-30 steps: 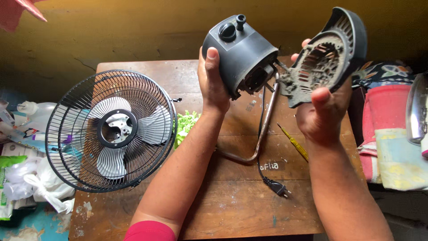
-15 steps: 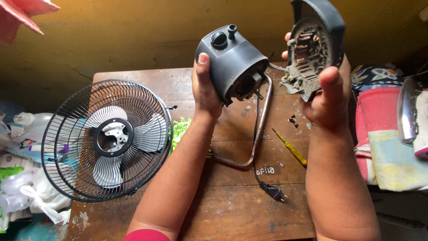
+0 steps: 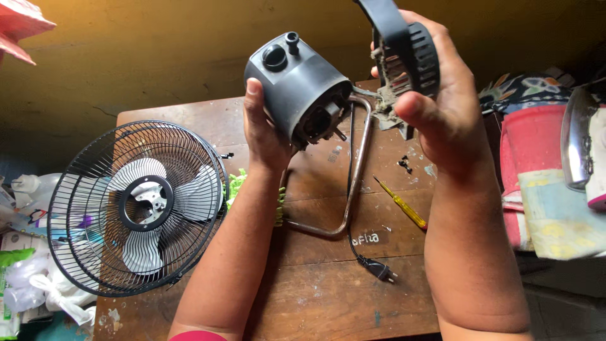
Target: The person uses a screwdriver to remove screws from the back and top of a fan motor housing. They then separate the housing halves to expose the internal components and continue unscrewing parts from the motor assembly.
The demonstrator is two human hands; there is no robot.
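My left hand (image 3: 264, 136) grips a dark grey fan motor housing (image 3: 297, 88) with a knob and a pin on top, held above the wooden table (image 3: 315, 297). My right hand (image 3: 439, 101) holds the dusty rear motor cover (image 3: 404, 53), a dark vented shell, raised beside the housing and turned edge-on. A bent metal stand tube (image 3: 356, 170) hangs from the housing down to the table. A black power cord ends in a plug (image 3: 379, 270) on the tabletop.
A black wire fan guard with grey blades (image 3: 139, 205) leans at the table's left edge. A yellow screwdriver (image 3: 401, 204) lies right of the stand. Green scraps (image 3: 235, 183) lie behind the guard. Plastic bags sit at left, folded cloths (image 3: 555, 215) at right.
My right hand has lifted the rear cover higher and rotated it, so its dusty inside now faces away. The housing has stayed in my left hand, and the view has moved closer.
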